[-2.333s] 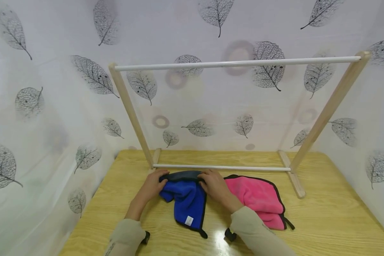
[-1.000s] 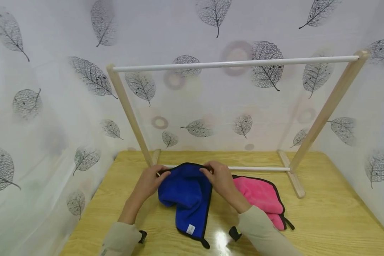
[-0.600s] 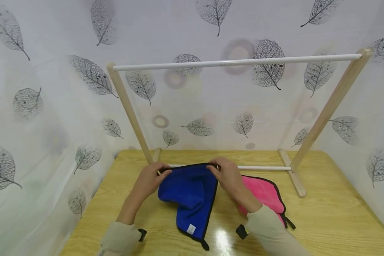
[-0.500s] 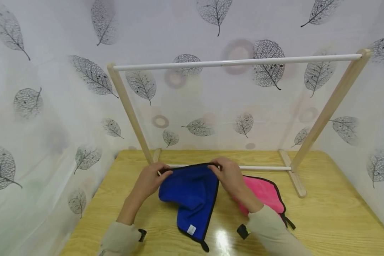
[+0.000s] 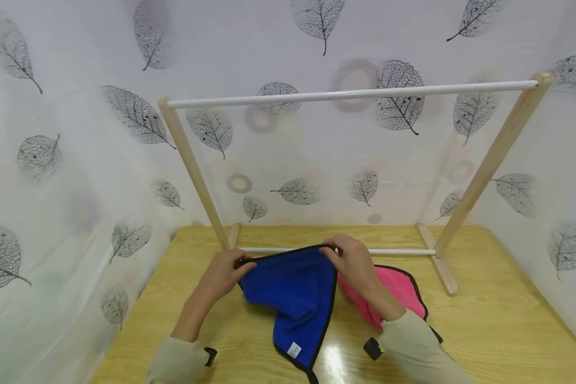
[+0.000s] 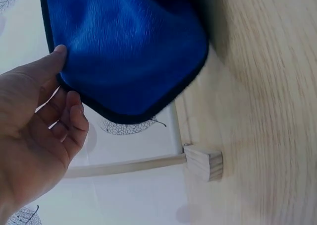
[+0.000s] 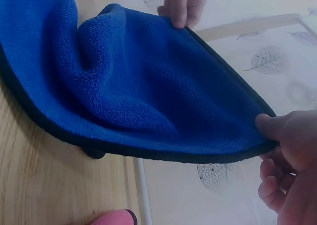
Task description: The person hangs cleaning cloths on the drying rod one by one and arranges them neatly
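A blue towel (image 5: 293, 288) with black edging and a small white label is stretched between both hands along its far edge. My left hand (image 5: 224, 273) pinches the far edge near its left corner; in the left wrist view the thumb lies on the blue face of the towel (image 6: 124, 51). At the right corner, my right hand (image 5: 352, 261) pinches the edge between thumb and fingers. The far edge is raised, while the labelled near part hangs down to the table, its black loop toward the front. Folds sag across the middle in the right wrist view.
A wooden rack with a white top bar (image 5: 355, 95) and a low white bar (image 5: 398, 252) stands at the back of the table (image 5: 499, 320). A pink towel (image 5: 398, 288) lies right, partly behind the right forearm. A leaf-patterned curtain (image 5: 317, 149) hangs behind.
The blue towel's far edge has been lifted and spread out. My right hand has moved right with its corner, drawing the edge taut; my left hand has shifted only slightly.
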`<control>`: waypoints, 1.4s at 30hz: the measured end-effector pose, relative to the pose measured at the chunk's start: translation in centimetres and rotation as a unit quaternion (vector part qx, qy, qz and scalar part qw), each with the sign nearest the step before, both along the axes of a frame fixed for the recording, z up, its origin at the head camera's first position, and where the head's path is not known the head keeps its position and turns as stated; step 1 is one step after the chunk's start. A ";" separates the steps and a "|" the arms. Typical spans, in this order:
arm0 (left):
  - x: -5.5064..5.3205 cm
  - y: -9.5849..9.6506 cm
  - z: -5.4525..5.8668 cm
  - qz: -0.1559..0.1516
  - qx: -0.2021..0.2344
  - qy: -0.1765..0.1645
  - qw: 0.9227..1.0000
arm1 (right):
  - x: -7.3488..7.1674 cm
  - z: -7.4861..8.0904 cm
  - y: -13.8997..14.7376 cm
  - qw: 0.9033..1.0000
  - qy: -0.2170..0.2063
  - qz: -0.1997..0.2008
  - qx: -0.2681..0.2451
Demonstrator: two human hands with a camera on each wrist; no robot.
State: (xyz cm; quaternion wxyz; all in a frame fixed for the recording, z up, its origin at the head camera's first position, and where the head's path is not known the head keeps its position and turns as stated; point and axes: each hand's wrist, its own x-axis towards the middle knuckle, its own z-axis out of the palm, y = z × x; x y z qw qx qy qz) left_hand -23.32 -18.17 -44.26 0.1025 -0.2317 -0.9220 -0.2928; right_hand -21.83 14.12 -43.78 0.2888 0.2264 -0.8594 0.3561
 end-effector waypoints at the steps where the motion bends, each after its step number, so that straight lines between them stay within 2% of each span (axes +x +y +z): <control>1: 0.1 -0.1 -0.1 0.002 -0.002 -0.004 1.000 | 0.0 0.0 0.2 1.000 0.001 -0.002 -0.001; 8: 0.5 -0.8 -0.2 0.021 -0.035 -0.021 0.999 | 0.1 0.1 0.9 1.000 0.005 -0.012 -0.010; 14: 0.9 -0.9 -0.4 0.048 -0.073 -0.022 0.996 | 0.4 0.1 1.0 1.000 0.011 0.001 -0.006; 23: 0.6 -1.4 -0.7 0.082 -0.105 0.021 0.991 | 0.6 0.1 1.5 1.000 0.024 -0.012 -0.015; 27: 0.7 -1.8 -0.7 0.105 -0.106 0.040 0.988 | 0.6 0.3 1.6 0.999 0.031 -0.012 -0.014; 29: 0.8 -2.0 -0.6 0.111 -0.096 0.051 0.988 | 0.7 0.4 1.6 0.999 0.037 -0.014 -0.016; 31: 0.9 -2.2 -0.4 0.117 -0.077 0.045 0.989 | 0.7 0.6 1.6 0.999 0.043 -0.017 -0.020; 35: 0.8 -2.6 0.1 0.107 0.000 -0.025 0.994 | 0.9 1.1 1.8 0.998 0.049 -0.018 -0.029; 38: 0.8 -2.8 0.2 0.092 0.081 -0.078 0.989 | 1.0 1.4 2.0 0.998 0.046 -0.017 -0.035; 40: 0.8 -3.0 0.3 0.084 0.119 -0.089 0.985 | 1.1 1.6 2.1 0.998 0.046 -0.016 -0.036; 42: 1.0 -3.1 0.5 0.081 0.137 -0.089 0.983 | 1.2 1.7 2.3 0.998 0.043 -0.014 -0.039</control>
